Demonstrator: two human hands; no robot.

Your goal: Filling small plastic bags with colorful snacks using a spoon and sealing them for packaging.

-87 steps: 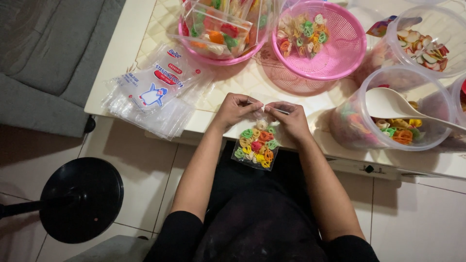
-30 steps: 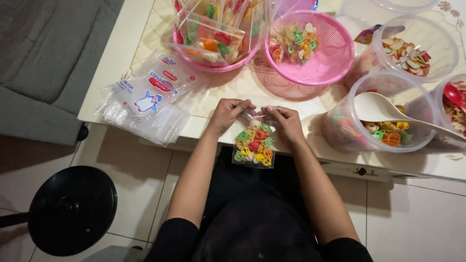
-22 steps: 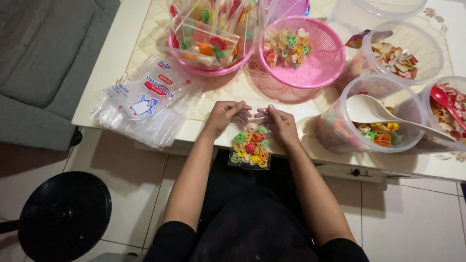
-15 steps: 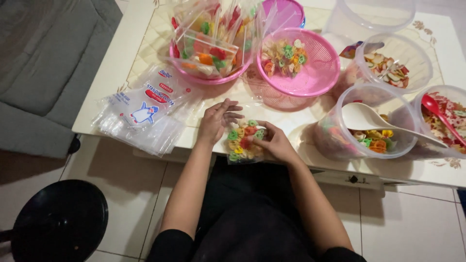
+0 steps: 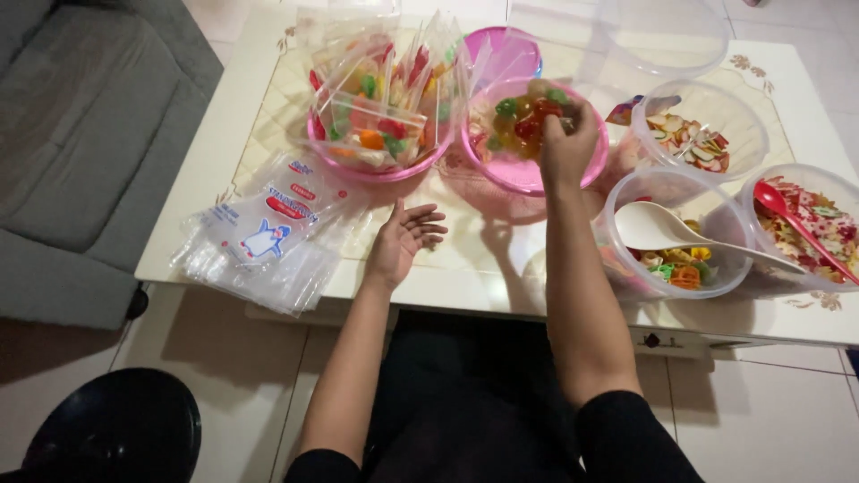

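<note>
Hands have parted since half a second ago: the right hand (image 5: 567, 143) now grips the filled pouch (image 5: 528, 114) over the pink basket (image 5: 490, 168) (sealing looks finished), while the left hand (image 5: 404, 238) rests open on the surface (image 5: 465, 259), near the empty pouches (image 5: 264, 237).

A home living room: grey sofa (image 5: 80, 134), low white table (image 5: 224, 134), tiled floor (image 5: 761, 411).

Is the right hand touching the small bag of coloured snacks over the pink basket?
Touching. The head view shows the right hand closed on the filled bag, holding it over the pink basket; the fingers overlap the bag's edge with no gap.
</note>
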